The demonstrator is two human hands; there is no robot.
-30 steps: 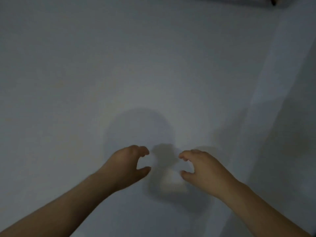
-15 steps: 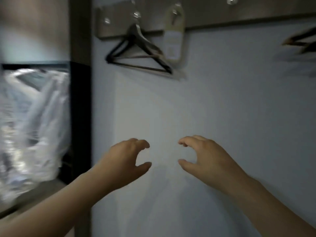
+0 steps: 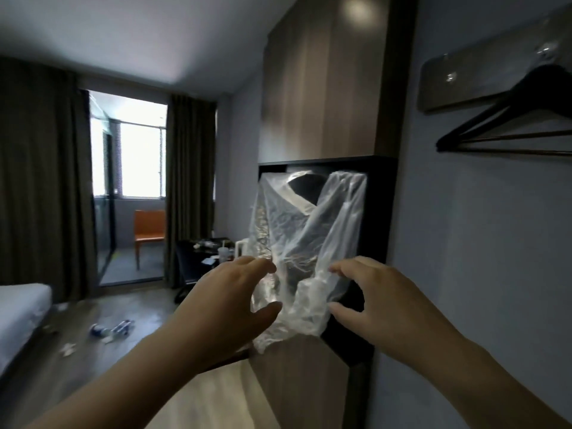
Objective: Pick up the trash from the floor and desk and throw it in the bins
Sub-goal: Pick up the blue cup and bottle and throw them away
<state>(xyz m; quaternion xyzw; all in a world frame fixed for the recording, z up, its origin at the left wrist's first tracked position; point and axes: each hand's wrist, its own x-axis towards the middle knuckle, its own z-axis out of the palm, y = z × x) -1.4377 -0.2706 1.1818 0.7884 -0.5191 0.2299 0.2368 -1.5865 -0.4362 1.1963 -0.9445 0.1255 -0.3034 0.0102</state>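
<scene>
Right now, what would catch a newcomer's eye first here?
A clear plastic bag fills the dark cabinet niche at centre, with the left hand and right hand raised just before it, fingers curved. Bottles and scraps litter the floor lower left, beside the bed.

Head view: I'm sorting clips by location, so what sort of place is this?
Probably a hotel room: a bed at the left edge, dark curtains beside a glass balcony door, and a hanger on a wall rack at right.
</scene>
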